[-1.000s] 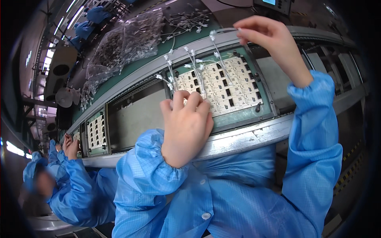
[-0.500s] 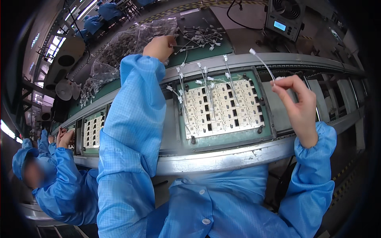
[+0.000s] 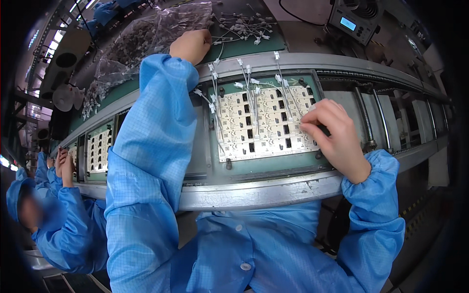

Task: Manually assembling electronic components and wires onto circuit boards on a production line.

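My right hand [image 3: 333, 136] is over the right side of a panel of white circuit boards [image 3: 266, 146], thumb and forefinger pinched together. A thin white cable [image 3: 293, 99] with a white connector runs from those fingertips toward the panel's far edge. Several more white cables [image 3: 255, 105] lie across the boards, their loose connectors reaching past the far edge. Beyond the rail, my left hand [image 3: 191, 46] is closed beside a loose pile of white connector cables [image 3: 244, 27]. Its fingertips are partly hidden and appear to grip the end of one cable.
A metal rail [image 3: 254, 194] runs along the near side of the line. Clear plastic bags [image 3: 141, 44] of cables lie at far left. A device with a lit screen [image 3: 348, 23] stands at far right. To my left, a co-worker [image 3: 68, 219] handles another board panel [image 3: 99, 151].
My right hand has come left and down onto the panel, bringing its raised cable to the boards. My left hand stays by the cable pile. The whole view has shifted slightly.
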A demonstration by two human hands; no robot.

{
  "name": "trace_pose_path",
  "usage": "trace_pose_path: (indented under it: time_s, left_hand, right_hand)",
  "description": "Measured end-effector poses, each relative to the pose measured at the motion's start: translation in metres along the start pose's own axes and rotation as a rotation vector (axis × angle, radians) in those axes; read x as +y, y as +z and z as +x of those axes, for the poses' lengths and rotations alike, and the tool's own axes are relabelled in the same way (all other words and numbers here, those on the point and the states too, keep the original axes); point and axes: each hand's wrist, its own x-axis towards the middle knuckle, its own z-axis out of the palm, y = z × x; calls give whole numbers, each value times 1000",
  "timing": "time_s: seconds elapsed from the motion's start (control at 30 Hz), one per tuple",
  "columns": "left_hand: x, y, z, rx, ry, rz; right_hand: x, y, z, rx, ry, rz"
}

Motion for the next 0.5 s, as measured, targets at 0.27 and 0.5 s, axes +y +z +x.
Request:
trace_pose_path:
  time_s: [0.27, 0.5]
  left_hand:
    - [20, -33, 2, 86, -13, -366]
    - [44, -56, -14, 252, 134, -600]
  right_hand:
    - [-8, 14, 1, -61, -107, -79]
    - [-9, 7, -5, -120, -62, -112]
